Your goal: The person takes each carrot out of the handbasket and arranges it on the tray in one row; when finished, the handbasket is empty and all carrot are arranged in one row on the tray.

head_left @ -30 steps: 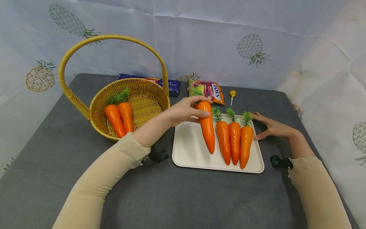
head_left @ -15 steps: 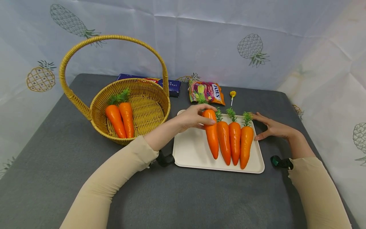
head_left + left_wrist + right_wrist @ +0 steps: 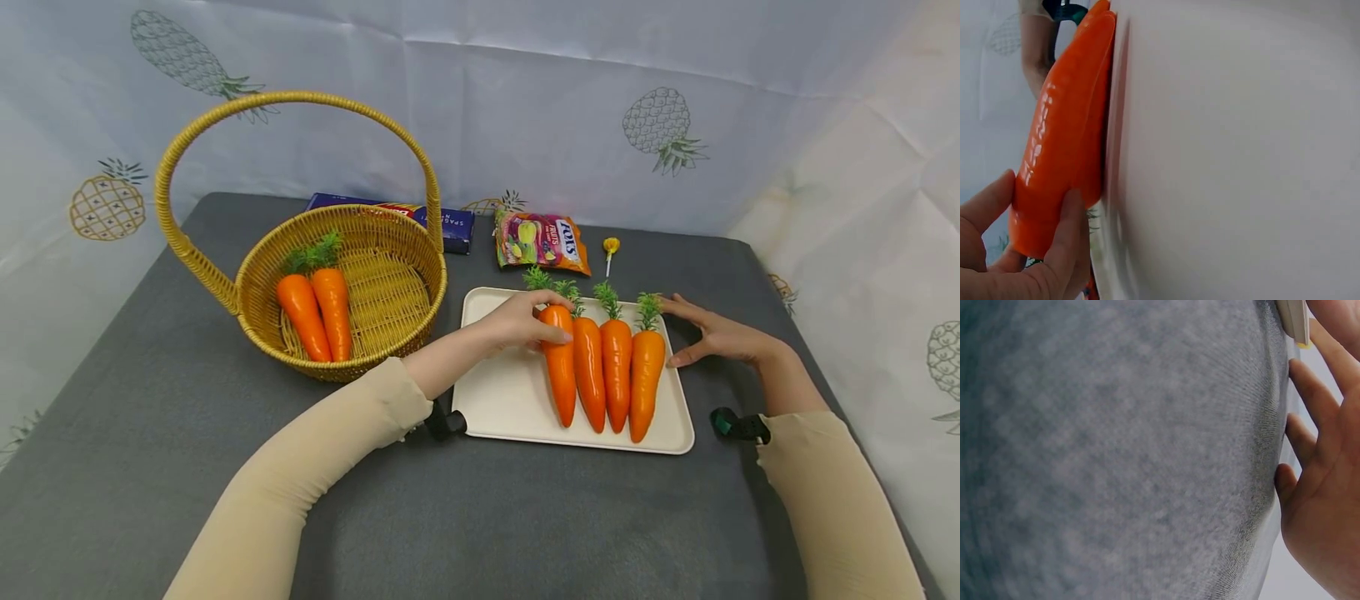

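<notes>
My left hand grips an orange carrot by its thick top end, thumb on one side and fingers on the other. That carrot lies leftmost in a row over the cream tray, its tip towards me. Close beside it are three more carrots, among them the middle carrot and the right-hand carrot, with green tops at the back. In the left wrist view the gripped carrot hides most of the others. My right hand rests at the tray's right edge, fingers spread and loosely bent, fingertips at the grey tabletop.
A wicker basket with a tall arched handle stands left of the tray, two carrots inside. Behind it lies a blue spaghetti box. A candy bag and a yellow lollipop lie behind the tray.
My left hand has moved right and towards me with the carrot, lowering it to the tray beside the other three. My right hand has stayed at the tray's edge.
</notes>
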Motion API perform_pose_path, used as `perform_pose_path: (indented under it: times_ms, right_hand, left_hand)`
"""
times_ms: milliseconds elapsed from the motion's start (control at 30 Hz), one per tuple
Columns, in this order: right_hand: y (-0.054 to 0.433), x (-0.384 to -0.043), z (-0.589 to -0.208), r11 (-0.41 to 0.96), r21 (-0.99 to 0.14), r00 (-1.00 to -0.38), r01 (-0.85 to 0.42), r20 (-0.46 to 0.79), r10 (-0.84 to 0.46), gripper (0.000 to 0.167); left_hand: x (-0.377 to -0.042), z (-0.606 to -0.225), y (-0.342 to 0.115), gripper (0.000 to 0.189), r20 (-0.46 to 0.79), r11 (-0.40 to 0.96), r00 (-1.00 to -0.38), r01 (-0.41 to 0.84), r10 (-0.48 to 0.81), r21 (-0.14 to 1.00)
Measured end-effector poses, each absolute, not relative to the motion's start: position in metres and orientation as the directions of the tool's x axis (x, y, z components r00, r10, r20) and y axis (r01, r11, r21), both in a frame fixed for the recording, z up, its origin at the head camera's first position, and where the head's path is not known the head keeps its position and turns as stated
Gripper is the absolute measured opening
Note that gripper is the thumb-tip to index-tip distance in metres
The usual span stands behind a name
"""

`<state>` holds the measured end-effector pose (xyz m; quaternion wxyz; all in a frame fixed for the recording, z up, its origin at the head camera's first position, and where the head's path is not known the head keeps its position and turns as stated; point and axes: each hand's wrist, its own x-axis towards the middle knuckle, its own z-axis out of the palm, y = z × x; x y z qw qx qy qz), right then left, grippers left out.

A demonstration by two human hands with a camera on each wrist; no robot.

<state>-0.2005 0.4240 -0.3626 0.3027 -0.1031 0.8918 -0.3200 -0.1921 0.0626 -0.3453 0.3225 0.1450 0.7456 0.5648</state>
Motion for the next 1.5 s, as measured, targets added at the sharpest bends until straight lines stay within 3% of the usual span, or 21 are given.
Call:
perform_pose_path:
  times_ms: [400,967,1500]
  right_hand:
    - [0.425,-0.202,-0.362,0.778,-0.628,-0.792,0.003,-0.477,-0.381,0.103]
    - [0.425,-0.201,-0.364,0.77,-0.638,-0.792,0.014,-0.477,-0.381,0.105]
    - [0.423,-0.2,-0.36,0.78,-0.626,-0.789,0.011,-0.484,-0.378,0.105]
  left_hand:
    - [-0.189,-0.355,0.065,0.062,-0.254,0.446,-0.779,0.037,0.574,0.894]
    - [-0.186,-0.356,0.066,0.065,-0.247,0.573,-0.826,0.109,0.507,0.812]
    - [-0.181,-0.336,0.055,0.057,-0.209,0.601,-0.82,0.192,0.532,0.776]
